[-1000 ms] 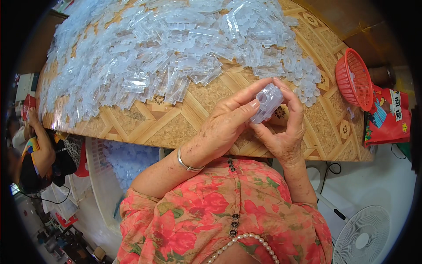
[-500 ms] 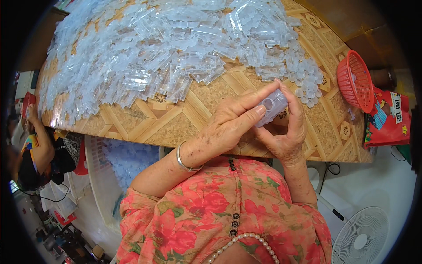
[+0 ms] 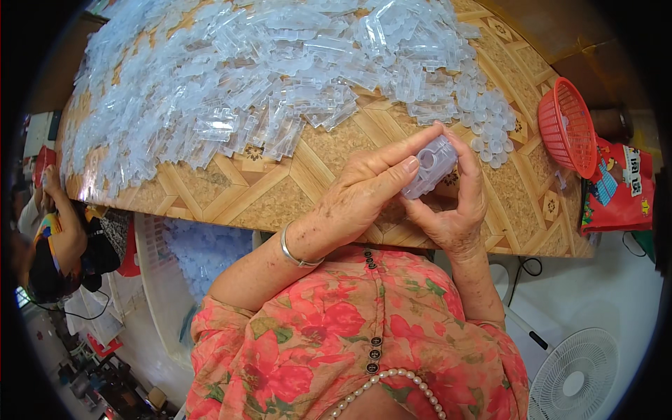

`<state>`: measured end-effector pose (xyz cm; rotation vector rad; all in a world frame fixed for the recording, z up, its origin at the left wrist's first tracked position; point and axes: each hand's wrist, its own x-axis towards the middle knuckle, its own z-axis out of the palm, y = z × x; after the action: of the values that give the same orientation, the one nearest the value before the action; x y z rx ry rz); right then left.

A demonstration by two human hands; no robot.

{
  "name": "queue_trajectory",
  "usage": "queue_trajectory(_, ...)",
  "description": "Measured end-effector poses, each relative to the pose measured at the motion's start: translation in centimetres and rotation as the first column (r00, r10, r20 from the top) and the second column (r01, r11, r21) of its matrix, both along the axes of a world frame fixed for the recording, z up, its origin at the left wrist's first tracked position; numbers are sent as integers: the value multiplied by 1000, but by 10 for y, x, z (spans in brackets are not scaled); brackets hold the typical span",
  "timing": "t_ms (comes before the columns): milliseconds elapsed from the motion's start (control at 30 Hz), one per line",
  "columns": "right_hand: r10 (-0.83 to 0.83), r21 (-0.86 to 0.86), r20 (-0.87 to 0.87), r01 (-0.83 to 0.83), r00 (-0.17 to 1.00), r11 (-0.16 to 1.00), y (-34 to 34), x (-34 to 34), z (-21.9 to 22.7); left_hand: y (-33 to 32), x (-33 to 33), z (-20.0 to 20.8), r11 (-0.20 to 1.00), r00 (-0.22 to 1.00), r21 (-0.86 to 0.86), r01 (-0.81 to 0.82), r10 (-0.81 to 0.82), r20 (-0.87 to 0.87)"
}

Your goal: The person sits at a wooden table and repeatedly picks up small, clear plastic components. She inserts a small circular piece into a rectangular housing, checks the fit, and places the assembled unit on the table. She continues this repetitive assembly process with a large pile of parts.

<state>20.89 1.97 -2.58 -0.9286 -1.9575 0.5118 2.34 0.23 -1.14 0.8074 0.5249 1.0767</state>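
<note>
Holding a clear piece (image 3: 438, 165) — my left hand (image 3: 365, 187) and right hand (image 3: 463, 218) clamped on it — over the patterned table (image 3: 308, 183).

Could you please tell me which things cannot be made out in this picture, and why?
In the head view:
Far side of the clear plastic part, held by left hand and right hand: turned from the camera.
Far end of the clear pile: cut off by the top edge.
White basket's right side: hidden behind the left forearm.
Other person's hand: too small, blurred.
</note>
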Motion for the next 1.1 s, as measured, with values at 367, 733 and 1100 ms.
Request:
queue_trajectory(367, 14, -17, -6, -14, 1000, 1000, 2, 1, 2, 1, 3, -8, 994, 995, 95, -59, 66, -74)
queue_trajectory(733, 0, -201, -65, -13, 998, 980, -1, 1, 4, -3, 0, -2, 1000, 1000, -4, -18, 18, 9)
queue_trajectory(1100, 42, -134, -83, -53, 996, 990, 2, 1, 0, -4, 0, 3, 999, 998, 7, -38, 38, -46)
